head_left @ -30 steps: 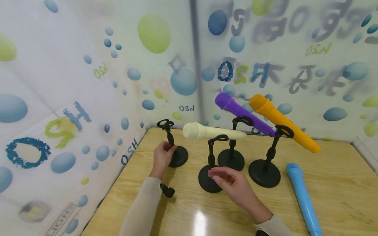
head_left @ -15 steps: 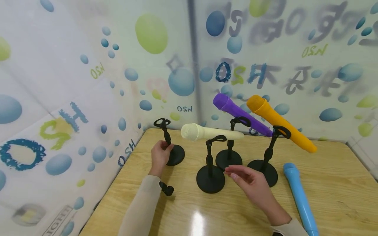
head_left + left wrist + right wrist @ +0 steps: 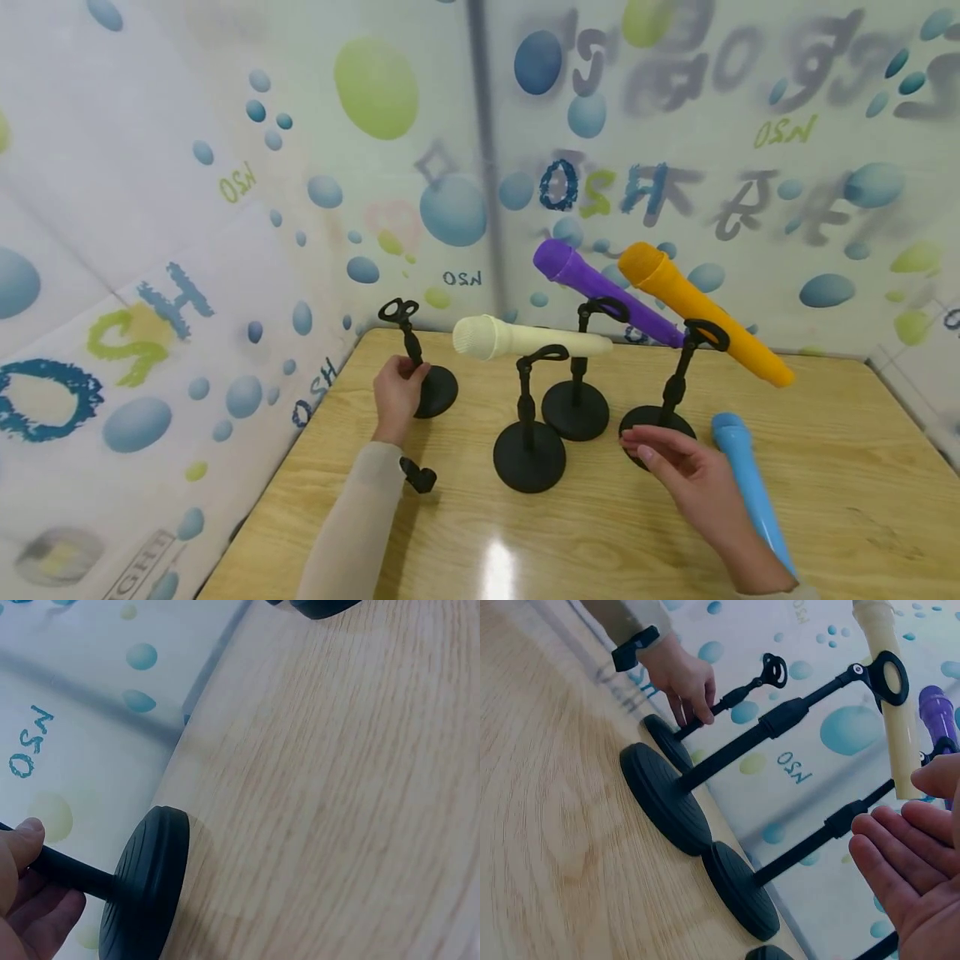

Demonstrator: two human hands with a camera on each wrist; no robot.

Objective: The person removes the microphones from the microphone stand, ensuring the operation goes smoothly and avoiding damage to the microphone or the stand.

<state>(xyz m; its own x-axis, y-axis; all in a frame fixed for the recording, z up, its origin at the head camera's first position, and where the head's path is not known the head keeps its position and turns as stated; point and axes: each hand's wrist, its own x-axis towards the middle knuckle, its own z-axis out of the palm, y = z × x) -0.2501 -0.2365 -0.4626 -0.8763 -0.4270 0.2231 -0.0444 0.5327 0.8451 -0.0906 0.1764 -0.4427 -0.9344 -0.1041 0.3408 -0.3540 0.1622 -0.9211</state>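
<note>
My left hand [image 3: 396, 398] grips the stem of a black microphone stand [image 3: 441, 392] at the table's left; its ring holder is vacant. In the left wrist view, thumb and fingers wrap that stem above the round base [image 3: 150, 885]. My right hand [image 3: 693, 479], fingers extended and slightly bent, hovers before the right-hand stand [image 3: 673, 390], overlapping its base, with nothing in its grasp. A light blue microphone [image 3: 753, 483] lies on the table behind the right wrist. Three stands carry microphones: cream [image 3: 536, 340], purple [image 3: 600, 287] and orange [image 3: 708, 312].
The cream microphone's stand [image 3: 529, 458] is in front of the purple one's stand [image 3: 576, 412], bases close together. A wooden table [image 3: 847, 467] meets a wall [image 3: 285, 50] printed with blue and green dots at its back and left. Black straps sit on the sleeves.
My right hand has moved right, from beside the cream microphone's stand to in front of the orange one's stand. The left hand keeps its grip on the left stand. The view has shifted slightly.
</note>
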